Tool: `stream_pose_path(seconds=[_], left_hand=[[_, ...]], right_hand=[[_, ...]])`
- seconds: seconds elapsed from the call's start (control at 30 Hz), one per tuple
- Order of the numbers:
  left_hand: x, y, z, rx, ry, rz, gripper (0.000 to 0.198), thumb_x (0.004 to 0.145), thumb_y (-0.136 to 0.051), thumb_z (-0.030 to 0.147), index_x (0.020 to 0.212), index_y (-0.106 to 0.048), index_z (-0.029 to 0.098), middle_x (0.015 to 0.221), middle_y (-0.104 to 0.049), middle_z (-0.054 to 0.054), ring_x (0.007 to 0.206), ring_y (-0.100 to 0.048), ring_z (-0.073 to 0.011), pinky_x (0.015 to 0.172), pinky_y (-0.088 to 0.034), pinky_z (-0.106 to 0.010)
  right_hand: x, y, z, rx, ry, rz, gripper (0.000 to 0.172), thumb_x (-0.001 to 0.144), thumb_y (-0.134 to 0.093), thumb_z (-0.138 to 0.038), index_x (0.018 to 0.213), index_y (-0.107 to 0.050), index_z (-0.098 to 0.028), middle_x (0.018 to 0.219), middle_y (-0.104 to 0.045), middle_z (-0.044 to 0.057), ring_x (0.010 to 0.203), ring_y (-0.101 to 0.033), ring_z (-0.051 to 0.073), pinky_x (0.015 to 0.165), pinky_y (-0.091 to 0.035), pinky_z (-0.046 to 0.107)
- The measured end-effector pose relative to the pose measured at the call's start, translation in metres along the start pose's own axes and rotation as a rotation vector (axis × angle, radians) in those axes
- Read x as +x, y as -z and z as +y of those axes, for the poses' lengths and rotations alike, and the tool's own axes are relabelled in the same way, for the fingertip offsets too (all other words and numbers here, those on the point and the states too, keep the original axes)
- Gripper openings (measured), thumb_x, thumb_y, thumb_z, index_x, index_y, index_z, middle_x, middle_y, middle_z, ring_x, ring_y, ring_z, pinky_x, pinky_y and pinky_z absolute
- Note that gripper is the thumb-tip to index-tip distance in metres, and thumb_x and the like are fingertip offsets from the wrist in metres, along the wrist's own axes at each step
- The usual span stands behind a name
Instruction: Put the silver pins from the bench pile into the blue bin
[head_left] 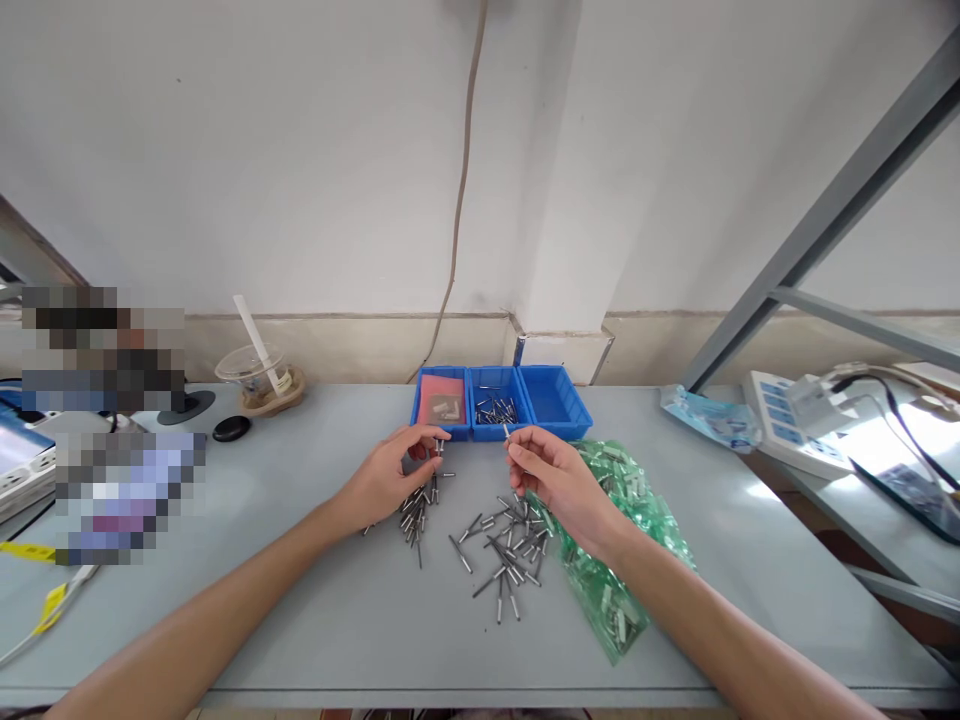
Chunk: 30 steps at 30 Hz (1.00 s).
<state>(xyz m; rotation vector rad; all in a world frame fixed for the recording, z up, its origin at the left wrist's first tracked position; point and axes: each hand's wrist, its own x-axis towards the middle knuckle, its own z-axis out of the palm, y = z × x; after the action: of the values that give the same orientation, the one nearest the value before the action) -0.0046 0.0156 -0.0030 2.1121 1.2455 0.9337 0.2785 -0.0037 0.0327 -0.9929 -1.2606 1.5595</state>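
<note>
Above the grey table, my left hand pinches a small metal pin between thumb and fingers. My right hand has its fingertips closed on another metal pin, held in front of the middle blue bin. Several similar pins lie inside that bin. Beneath my left hand is a loose pile of metal pins, partly hidden by it. A second scattered pile of pins lies nearer me, below my right hand. Green plastic packaging with pieces inside sits beside and partly under my right forearm.
The left blue bin holds a reddish packet; a right blue bin adjoins the middle one. At left are a lidded plastic cup and black round object. A power strip and blue packet are at right.
</note>
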Motion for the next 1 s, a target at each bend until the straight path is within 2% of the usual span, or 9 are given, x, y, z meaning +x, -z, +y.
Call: stream_pose_path(seconds=[0.23,0.37,0.53,0.7,1.0], left_hand=[[0.001,0.003,0.0,0.002,-0.023,0.015,0.03,0.103,-0.06,0.033,0.132,-0.064,0.028,0.106,-0.067,-0.002,0.094,-0.063,-0.017,0.077,-0.052,-0.025],[0.002,0.004,-0.001,0.004,-0.059,0.033,0.03,0.102,-0.06,0.032,0.13,-0.065,0.027,0.1,-0.067,-0.002,0.091,-0.062,-0.0166,0.084,-0.052,-0.028],[0.001,0.006,0.001,-0.007,-0.041,0.029,0.03,0.101,-0.059,0.03,0.13,-0.064,0.027,0.096,-0.066,0.0,0.087,-0.062,-0.0155,0.075,-0.052,-0.024],[-0.001,0.006,0.003,-0.006,-0.059,0.016,0.029,0.1,-0.058,0.028,0.13,-0.062,0.027,0.095,-0.064,0.001,0.085,-0.061,-0.0141,0.072,-0.051,-0.023],[-0.002,0.006,0.002,0.032,-0.106,0.015,0.03,0.1,-0.057,0.026,0.131,-0.059,0.027,0.095,-0.061,0.001,0.083,-0.058,-0.0135,0.074,-0.049,-0.023]], right_hand=[[0.004,0.003,0.003,-0.029,0.022,0.03,0.032,0.093,-0.075,-0.053,0.1,-0.067,-0.023,0.083,-0.06,0.0,0.076,-0.056,0.017,0.069,-0.046,0.032],[0.007,0.004,0.002,-0.02,0.033,0.048,0.032,0.091,-0.078,-0.052,0.1,-0.068,-0.022,0.086,-0.06,0.001,0.076,-0.056,0.016,0.07,-0.046,0.032],[0.007,0.002,-0.006,-0.032,0.028,0.047,0.034,0.088,-0.08,-0.053,0.099,-0.068,-0.022,0.089,-0.061,0.001,0.077,-0.057,0.016,0.07,-0.047,0.032],[0.008,-0.001,-0.012,-0.1,0.031,0.002,0.036,0.087,-0.081,-0.054,0.099,-0.068,-0.022,0.089,-0.061,0.001,0.076,-0.057,0.016,0.071,-0.049,0.032],[0.008,-0.004,-0.008,-0.238,0.065,-0.046,0.033,0.09,-0.077,-0.053,0.097,-0.068,-0.023,0.082,-0.062,0.0,0.073,-0.06,0.016,0.071,-0.049,0.033]])
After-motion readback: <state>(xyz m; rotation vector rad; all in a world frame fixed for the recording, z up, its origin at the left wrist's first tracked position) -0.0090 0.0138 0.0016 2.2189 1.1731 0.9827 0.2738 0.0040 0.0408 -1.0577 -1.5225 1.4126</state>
